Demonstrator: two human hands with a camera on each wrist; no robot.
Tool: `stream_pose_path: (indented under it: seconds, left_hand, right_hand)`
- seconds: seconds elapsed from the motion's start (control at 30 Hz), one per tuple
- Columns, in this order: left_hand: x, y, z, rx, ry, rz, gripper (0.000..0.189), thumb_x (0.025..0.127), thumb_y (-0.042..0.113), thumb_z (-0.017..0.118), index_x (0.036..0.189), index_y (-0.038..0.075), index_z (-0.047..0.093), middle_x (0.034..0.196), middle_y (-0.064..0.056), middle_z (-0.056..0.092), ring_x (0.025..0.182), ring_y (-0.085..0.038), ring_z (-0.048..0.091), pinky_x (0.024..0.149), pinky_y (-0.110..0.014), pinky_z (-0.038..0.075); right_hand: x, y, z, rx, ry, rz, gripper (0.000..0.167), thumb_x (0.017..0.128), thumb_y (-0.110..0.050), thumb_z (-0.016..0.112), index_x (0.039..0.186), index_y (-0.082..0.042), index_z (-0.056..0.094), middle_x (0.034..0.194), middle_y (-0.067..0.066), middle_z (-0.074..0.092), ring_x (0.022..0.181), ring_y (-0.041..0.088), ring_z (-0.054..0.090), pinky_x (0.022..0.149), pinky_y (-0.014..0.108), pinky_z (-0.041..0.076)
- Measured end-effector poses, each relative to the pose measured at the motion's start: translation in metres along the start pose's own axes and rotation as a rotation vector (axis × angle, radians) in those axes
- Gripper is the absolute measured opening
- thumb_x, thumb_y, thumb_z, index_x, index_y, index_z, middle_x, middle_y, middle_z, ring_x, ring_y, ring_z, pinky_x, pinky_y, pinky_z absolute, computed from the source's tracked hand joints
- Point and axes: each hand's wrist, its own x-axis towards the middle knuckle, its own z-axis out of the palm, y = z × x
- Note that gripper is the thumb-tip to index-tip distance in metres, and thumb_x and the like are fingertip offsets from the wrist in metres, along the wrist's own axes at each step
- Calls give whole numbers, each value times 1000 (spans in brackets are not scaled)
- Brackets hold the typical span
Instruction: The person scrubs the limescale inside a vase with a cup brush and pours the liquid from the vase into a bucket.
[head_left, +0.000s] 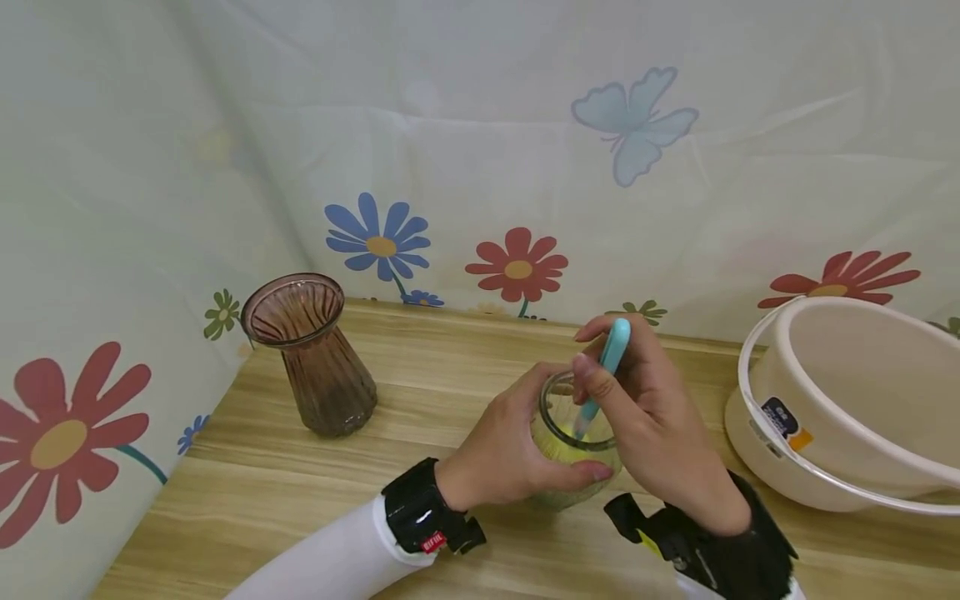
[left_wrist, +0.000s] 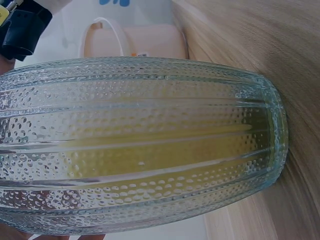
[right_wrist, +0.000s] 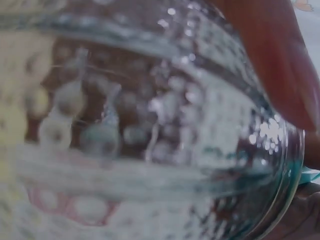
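A textured clear glass jar (head_left: 573,498) stands tilted on the wooden table. My left hand (head_left: 502,446) grips its left side, with the thumb across the front below the rim. From the right, my right hand (head_left: 656,425) holds the turquoise handle of a bottle brush (head_left: 615,346) between thumb and fingers. The brush goes down through the jar's mouth. Through the ribbed, dimpled glass (left_wrist: 150,100) in the left wrist view, its yellow head (left_wrist: 190,150) shows blurred inside. The right wrist view is filled by the jar wall (right_wrist: 125,150), with a finger (right_wrist: 275,65) near the rim.
A brown ribbed glass vase (head_left: 330,383) stands on the table to the left. At the right is a beige bucket (head_left: 832,425) with its carrying handle hanging down in front. A flower-printed cloth (head_left: 450,150) hangs behind the table and along its left side.
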Motion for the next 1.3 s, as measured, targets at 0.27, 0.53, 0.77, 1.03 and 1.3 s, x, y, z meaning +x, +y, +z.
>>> stream_pose_path:
  seconds: [0.27,0.53,0.77,1.03,1.3]
  left_hand:
    - [1,1,1,-100,-19,-3,79,80,23,89,144,25,42,128,1,64,110,-9,67,92,-26,60]
    - [2,2,1,-113,-14,-33,78,79,23,90,142,26,44,129,5,63,113,-7,64,96,-27,58]
    - [1,0,1,-97,-11,-15,77,79,25,90,141,25,45,129,5,63,112,-6,63,94,-26,59]
    - [2,0,0,-62,-6,13,77,78,26,90,141,23,45,129,4,63,112,-5,63,95,-25,58]
    - [1,1,0,-97,-17,-35,78,79,25,89,142,27,43,131,5,61,113,-5,62,95,-26,58]
  right_hand:
    - [-2,-5,-1,222,97,-117,21,107,6,43,125,1,50,89,5,53,79,18,51,71,27,46]
    - [-4,-3,1,546,105,-369,26,109,2,35,131,10,46,86,6,37,75,20,33,72,34,23]
    - [-4,2,-2,846,99,-465,38,111,-25,44,114,12,53,77,7,33,69,17,31,65,30,20]
    - [-8,9,-2,893,163,-558,61,112,-45,34,104,13,50,74,10,42,67,18,36,62,31,24]
    - [-7,8,4,828,156,-522,46,106,-29,37,97,12,55,75,14,55,67,22,41,61,32,28]
